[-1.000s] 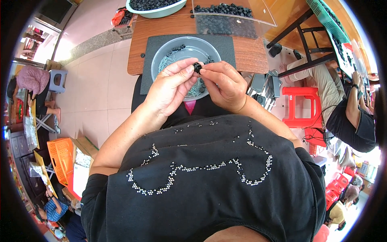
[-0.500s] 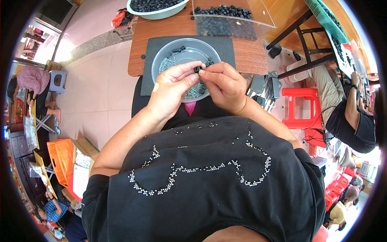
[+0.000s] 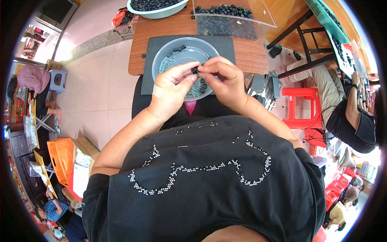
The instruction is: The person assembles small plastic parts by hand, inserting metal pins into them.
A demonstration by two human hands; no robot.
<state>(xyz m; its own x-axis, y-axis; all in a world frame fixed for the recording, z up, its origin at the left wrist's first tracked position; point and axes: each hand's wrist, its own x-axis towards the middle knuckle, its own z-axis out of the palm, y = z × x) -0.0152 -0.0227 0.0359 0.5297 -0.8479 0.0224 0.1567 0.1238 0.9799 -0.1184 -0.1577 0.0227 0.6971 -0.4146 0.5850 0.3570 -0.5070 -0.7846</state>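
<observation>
Right hand (image 3: 229, 82) has shifted slightly, its knuckles farther off than before. Table (image 3: 250, 55) lies far, mat (image 3: 227, 47) at its near edge, bowl (image 3: 197, 50) on the mat. Left hand (image 3: 169, 86) pinches the black part (image 3: 195, 70) over the bowl; right fingers (image 3: 219, 70) close narrowly at its right, grip unclear.

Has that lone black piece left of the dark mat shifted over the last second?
No. Against the brown table, the lone black piece sits in the same spot, just left of the dark mat.
</observation>
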